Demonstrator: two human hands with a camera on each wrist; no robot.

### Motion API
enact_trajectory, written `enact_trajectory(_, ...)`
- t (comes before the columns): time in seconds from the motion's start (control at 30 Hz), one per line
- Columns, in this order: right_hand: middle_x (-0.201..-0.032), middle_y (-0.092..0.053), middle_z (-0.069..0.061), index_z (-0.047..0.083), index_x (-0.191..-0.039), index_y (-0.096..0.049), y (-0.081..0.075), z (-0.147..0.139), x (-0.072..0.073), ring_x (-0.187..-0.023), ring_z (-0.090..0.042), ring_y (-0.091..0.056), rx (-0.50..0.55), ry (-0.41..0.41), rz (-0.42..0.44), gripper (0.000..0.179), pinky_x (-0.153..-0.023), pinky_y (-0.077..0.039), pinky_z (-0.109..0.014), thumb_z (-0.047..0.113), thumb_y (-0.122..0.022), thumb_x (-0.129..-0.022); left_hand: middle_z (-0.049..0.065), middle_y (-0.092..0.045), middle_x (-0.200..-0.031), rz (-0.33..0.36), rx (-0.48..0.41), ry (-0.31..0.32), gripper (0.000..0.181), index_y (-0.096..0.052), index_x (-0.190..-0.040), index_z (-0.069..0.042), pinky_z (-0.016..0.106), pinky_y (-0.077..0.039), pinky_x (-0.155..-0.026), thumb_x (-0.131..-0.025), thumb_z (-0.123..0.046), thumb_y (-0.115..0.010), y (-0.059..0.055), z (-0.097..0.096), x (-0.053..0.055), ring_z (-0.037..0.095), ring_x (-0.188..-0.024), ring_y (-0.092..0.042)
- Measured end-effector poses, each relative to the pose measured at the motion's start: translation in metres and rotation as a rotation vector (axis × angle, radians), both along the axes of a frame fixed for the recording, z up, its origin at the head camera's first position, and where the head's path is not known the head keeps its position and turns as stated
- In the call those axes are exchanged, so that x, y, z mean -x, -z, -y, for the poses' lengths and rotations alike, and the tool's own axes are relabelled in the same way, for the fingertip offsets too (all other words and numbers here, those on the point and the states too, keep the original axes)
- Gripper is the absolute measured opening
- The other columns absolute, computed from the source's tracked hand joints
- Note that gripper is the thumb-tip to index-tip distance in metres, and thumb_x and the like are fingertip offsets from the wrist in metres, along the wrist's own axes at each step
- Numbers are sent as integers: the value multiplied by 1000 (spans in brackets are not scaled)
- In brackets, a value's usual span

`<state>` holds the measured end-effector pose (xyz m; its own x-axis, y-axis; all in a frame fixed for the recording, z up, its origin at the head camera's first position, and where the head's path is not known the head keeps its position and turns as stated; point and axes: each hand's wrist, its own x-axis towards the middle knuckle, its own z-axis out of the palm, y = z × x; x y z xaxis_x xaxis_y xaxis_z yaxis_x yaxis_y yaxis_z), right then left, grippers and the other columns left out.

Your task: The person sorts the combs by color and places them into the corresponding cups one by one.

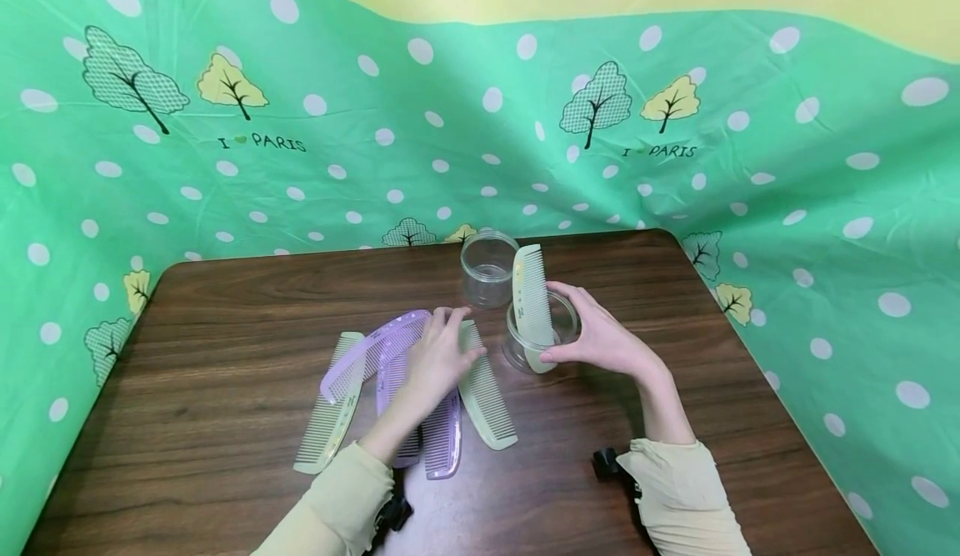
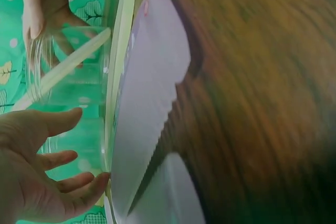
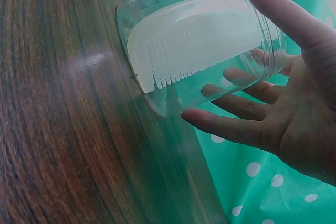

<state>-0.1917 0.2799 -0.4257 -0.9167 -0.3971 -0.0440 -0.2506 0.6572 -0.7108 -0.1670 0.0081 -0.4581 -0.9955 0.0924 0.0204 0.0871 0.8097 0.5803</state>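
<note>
Some purple combs (image 1: pixel 444 443) partly hidden by loose left grip (image 1: pixel 437 356), right grip (image 1: pixel 606 341) clasped round jar (image 3: pixel 189 83)

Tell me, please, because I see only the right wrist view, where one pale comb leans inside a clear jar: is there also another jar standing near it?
Observer: Yes. In the head view, a second clear jar stands just beyond yours.

Operator: Thank you. Are there combs of a different colour also?

Observer: Yes. The head view shows a purple comb lying across a pale green comb.

Operator: And the left hand, does it grip something?

Observer: It does not appear so. In the left wrist view it is spread, with nothing held.
</note>
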Motion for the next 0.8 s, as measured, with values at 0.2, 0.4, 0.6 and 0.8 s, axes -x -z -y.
enact_trajectory(0.2, -158, -41, -10, 25, -159, -31, -1, 0, -1, -144, -32, -41, 0, 4, 0, 112, -115, -39, -59, 44, -94, -70, 16, -55, -142, -27, 88, 48, 74, -56, -143, -16, 55, -58, -82, -79, -31, -90, 0, -8, -5, 36, -128, -55)
enact_trajectory(0.4, -158, -40, -11, 24, -159, -31, -1, 1, -1, -145, -32, -41, 2, -1, -3, 111, -115, -39, -60, 44, -94, -71, 21, -51, -145, -39, 146, 104, 77, -56, -142, -13, 52, -59, -76, -75, -25, -92, -1, -14, -8, 39, -127, -54)
enact_trajectory(0.6, -159, -40, -11, 24, -159, -31, 1, 0, 0, -146, -33, -40, -1, -5, -1, 109, -115, -38, -60, 44, -93, -72, 24, -51, -144, -51, 112, 110, 79, -57, -140, -9, 52, -60, -77, -72, -21, -93, -1, -18, -9, 41, -125, -54)
enact_trajectory(0.8, -159, -39, -12, 24, -160, -31, 0, -1, 0, -146, -33, -40, -3, -4, 2, 109, -115, -38, -60, 45, -93, -72, 25, -50, -141, -39, 61, 95, 79, -57, -137, -6, 49, -60, -77, -68, -18, -95, -1, -19, -9, 41, -121, -53)
